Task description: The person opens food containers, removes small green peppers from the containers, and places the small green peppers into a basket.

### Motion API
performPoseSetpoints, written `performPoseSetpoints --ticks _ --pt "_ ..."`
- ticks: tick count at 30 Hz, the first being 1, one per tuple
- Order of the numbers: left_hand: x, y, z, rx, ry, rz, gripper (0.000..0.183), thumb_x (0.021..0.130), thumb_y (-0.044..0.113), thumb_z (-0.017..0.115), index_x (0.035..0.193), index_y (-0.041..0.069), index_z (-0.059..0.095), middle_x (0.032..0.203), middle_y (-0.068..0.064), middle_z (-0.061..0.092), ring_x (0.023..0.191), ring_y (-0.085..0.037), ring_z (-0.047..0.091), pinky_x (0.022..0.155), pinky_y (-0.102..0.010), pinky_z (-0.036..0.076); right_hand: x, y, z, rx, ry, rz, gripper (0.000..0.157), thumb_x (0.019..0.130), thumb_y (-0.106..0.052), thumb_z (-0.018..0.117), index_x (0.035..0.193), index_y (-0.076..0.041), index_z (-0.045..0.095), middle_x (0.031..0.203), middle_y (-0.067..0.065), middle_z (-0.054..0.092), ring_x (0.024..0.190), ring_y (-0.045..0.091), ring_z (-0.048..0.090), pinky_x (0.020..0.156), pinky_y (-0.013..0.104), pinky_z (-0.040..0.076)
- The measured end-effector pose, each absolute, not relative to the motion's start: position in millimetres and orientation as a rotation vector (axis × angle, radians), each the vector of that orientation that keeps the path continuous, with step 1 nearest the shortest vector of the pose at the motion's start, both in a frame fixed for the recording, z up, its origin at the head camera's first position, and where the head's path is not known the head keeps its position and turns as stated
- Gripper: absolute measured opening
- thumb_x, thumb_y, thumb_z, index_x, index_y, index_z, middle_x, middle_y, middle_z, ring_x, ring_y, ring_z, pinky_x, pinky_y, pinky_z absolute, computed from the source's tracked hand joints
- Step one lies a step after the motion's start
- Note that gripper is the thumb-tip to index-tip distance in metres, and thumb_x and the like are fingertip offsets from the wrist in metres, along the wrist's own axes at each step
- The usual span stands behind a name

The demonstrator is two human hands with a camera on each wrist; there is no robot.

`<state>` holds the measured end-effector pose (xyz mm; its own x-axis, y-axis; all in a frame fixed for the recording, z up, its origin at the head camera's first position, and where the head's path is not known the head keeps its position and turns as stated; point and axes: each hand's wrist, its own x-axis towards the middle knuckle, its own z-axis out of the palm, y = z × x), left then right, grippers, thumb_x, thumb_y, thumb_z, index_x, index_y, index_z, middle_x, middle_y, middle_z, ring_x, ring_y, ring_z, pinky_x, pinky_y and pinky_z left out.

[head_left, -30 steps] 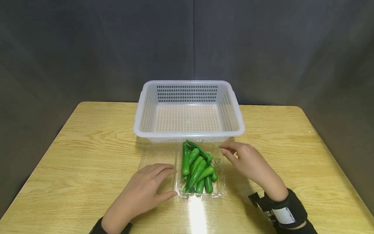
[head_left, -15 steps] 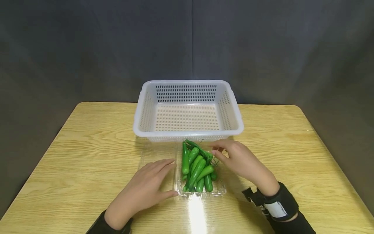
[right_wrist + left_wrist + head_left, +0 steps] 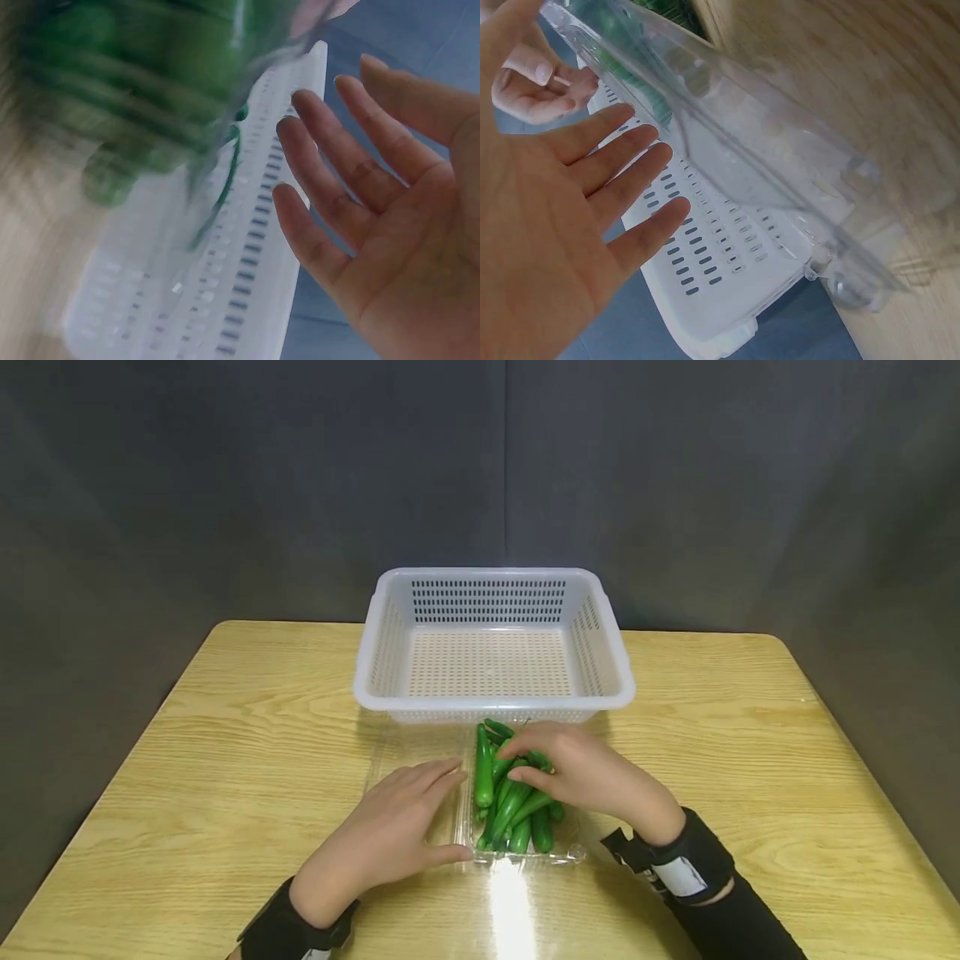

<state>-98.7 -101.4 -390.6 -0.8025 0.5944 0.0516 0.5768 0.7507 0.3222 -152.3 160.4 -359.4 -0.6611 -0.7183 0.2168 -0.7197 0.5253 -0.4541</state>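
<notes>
A clear plastic clamshell box (image 3: 567, 843) lies with its lid (image 3: 405, 747) folded out to the left. Several long green chili peppers (image 3: 483, 768) are heaped in its right half. Over the heap reaches my right hand (image 3: 577, 768), thumb and forefinger parted close above the peppers. The right wrist view shows that hand's fingers loosely bent, with nothing between them. My left hand (image 3: 390, 827) is over the lid, its fingers spread and its thumb tip right at the box's near left corner. In the left wrist view its fingers are extended beside the clear plastic wall (image 3: 742, 165).
A white perforated plastic basket (image 3: 491, 702) stands just behind the box, its slotted floor bare. Both sit on a light wooden table (image 3: 225, 760). Dark grey cloth (image 3: 300, 485) hangs behind and at the sides. Black straps (image 3: 686, 856) circle both wrists.
My right hand has moved left from beside the box's right edge to over the peppers, covering some of them. The left hand keeps nearly the same place by the box.
</notes>
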Motion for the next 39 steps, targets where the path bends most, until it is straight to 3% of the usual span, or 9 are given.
performPoseSetpoints --ticks 7,19,24,30,39 --pt "-96.7 -102.9 -391.1 0.953 2.889 0.508 0.095 0.08 0.064 0.07 0.149 0.005 0.043 0.156 -0.011 0.038 0.139 -0.032 0.039 0.114 -0.052 0.031 -156.9 149.4 -350.3 1.431 -2.767 0.833 0.017 0.089 -0.016 0.076 0.104 -0.012 0.074 0.1 -0.003 0.071 0.094 0.013 0.067 0.086 0.036 0.055" --pt "-98.6 -103.6 -395.9 0.964 2.904 0.475 0.097 0.079 0.067 0.07 0.149 0.006 0.043 0.156 -0.01 0.038 0.139 -0.03 0.04 0.113 -0.051 0.031 -163.1 158.5 -346.0 1.446 -2.782 0.843 0.015 0.087 -0.016 0.077 0.101 -0.011 0.074 0.098 -0.003 0.07 0.094 0.017 0.067 0.085 0.034 0.054" --pt "-97.5 -104.6 -396.1 0.976 2.921 0.453 0.096 0.079 0.067 0.069 0.148 0.006 0.044 0.155 -0.01 0.039 0.138 -0.03 0.041 0.114 -0.051 0.031 -160.9 161.3 -348.9 1.486 -2.828 0.831 0.02 0.083 -0.014 0.081 0.101 -0.011 0.074 0.1 -0.002 0.07 0.096 0.018 0.066 0.086 0.036 0.055" --pt "-94.6 -104.9 -394.9 0.992 2.933 0.436 0.096 0.079 0.067 0.069 0.148 0.005 0.044 0.155 -0.009 0.039 0.138 -0.029 0.041 0.114 -0.05 0.031 -155.7 161.4 -351.0 1.509 -2.849 0.675 0.028 0.074 -0.014 0.087 0.101 -0.016 0.076 0.099 -0.006 0.067 0.094 0.014 0.062 0.084 0.029 0.053" --pt "-95.4 -104.5 -394.7 1.012 2.935 0.46 0.094 0.079 0.065 0.07 0.148 0.006 0.045 0.155 -0.008 0.04 0.138 -0.03 0.041 0.113 -0.051 0.032 -150.2 153.1 -355.6 1.524 -2.894 0.611 0.027 0.075 -0.01 0.086 0.099 -0.016 0.076 0.098 -0.01 0.069 0.096 0.011 0.063 0.086 0.029 0.053"
